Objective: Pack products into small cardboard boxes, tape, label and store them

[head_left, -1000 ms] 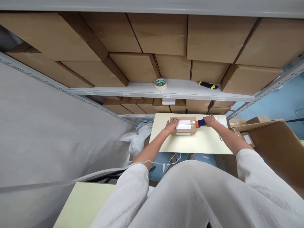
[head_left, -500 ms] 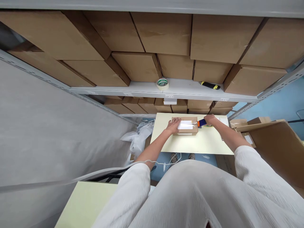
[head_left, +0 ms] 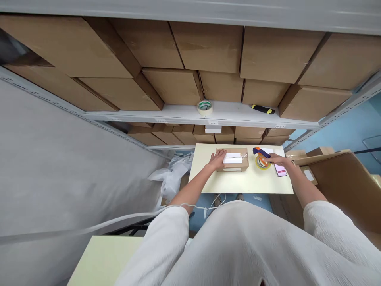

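Touching one carton, left fingers lie apart; right fingers clamp one tape dispenser.

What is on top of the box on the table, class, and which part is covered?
White paper and shiny tape show on the box; the left hand rests there too. What lies beneath the hand is covered.

Small carton near centre, its left end covered by the left hand, tape dispenser partly hidden by the right hand, phone text too small to be read (shelf labels likewise), large carton cut off by the right edge
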